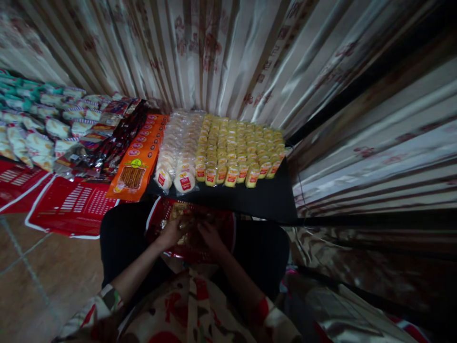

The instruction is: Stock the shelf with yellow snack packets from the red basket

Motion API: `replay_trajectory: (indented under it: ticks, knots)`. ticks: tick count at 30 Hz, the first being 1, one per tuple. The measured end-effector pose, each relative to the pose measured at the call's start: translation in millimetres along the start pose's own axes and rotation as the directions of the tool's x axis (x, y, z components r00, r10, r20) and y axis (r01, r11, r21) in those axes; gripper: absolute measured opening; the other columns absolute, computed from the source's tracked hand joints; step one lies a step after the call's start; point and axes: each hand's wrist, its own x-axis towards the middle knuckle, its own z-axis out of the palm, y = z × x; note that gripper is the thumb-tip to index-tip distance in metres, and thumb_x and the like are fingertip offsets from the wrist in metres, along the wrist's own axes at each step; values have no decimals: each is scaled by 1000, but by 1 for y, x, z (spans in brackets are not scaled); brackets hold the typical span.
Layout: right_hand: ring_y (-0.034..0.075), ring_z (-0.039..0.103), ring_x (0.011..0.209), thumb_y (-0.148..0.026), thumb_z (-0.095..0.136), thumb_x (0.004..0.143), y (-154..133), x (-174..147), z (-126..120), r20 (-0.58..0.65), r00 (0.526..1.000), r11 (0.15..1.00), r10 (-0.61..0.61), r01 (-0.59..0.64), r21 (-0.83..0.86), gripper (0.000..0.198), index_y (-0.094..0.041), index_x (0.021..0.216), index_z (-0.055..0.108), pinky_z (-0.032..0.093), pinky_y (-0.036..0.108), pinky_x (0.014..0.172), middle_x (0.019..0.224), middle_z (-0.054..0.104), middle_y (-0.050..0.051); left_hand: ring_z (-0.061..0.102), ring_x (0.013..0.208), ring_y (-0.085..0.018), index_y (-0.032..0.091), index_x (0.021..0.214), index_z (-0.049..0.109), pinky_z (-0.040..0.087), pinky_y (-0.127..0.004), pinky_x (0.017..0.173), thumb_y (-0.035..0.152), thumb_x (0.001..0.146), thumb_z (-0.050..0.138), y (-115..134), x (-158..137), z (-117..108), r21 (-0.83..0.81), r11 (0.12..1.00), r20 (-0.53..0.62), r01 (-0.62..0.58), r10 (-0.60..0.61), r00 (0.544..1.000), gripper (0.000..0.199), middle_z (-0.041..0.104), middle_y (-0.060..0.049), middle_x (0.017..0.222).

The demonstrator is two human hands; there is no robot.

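Note:
A red basket [228,233] with a pale rim sits between my knees, with wrapped, golden-brown snack packs [180,208] inside. Both hands are down in it, close together. My left hand [172,233] has its fingers curled at the basket's middle, against something dark and brownish. From the other side my right hand [210,237] reaches in, its fingers bent toward the same spot. Dim light and blur hide what lies between the fingers.
On a black table [264,202] ahead stand rows of yellow wrapped cakes [232,147], round white wrapped crackers [183,178], orange snack packs [134,166], dark red packets [114,138] and white bags [43,143]. Another red basket [76,202] is at left. Curtains [214,52] hang behind.

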Motion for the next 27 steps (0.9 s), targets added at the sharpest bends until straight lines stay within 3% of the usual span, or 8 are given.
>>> replay_trajectory:
  ticks: [4,9,13,16,19,22,27]
  knots:
    - [23,65,85,-52,56,73,-35,-21,-14,-59,994,944,87,-63,324,43,-21,102,60,52,34,69,99,68,7,59,102,-21,20,124,45,45,-34,89,18,77,53,17,-21,-2,31,977,-59,-210,211,976,47,61,-8,116]
    - [20,63,82,-49,65,67,-70,-42,-31,-169,985,934,35,28,355,37,-20,90,61,50,32,74,87,68,3,56,102,-19,24,117,53,47,-33,87,18,84,43,42,-40,5,156,854,-62,-496,509,858,34,51,-8,123]
    - [18,62,77,-46,67,67,-85,-54,-41,-222,975,911,-30,118,394,34,-20,87,59,49,30,71,84,66,1,55,102,-18,24,114,55,49,-31,85,21,84,46,56,-47,11,90,812,-132,-576,583,802,32,48,-8,123]
    - [16,60,74,-43,67,69,-98,-62,-49,-250,965,884,-81,186,430,29,-21,86,58,48,28,67,81,65,0,50,110,-21,23,117,51,46,-37,92,23,77,56,62,-51,13,-2,804,-207,-595,582,786,40,47,-9,123]
    - [16,60,72,-41,68,69,-108,-67,-57,-287,946,845,-149,273,461,29,-21,87,57,48,28,67,80,64,-1,54,104,-21,21,120,46,47,-39,89,30,77,57,68,-55,14,-174,800,-233,-574,533,814,45,53,-10,115]
    - [16,60,69,-41,69,68,-112,-68,-61,-314,931,794,-188,332,508,30,-23,89,56,48,28,65,77,65,-2,60,89,-19,19,118,45,50,-35,79,36,79,55,78,-56,15,-406,784,-236,-469,406,883,44,58,-9,105]
    - [15,61,68,-38,70,69,-107,-67,-61,-327,924,745,-195,357,564,28,-23,88,56,48,29,65,78,65,-1,62,81,-17,17,105,48,50,-29,69,40,67,63,103,-50,11,-723,635,-216,-272,167,962,46,62,-5,93]
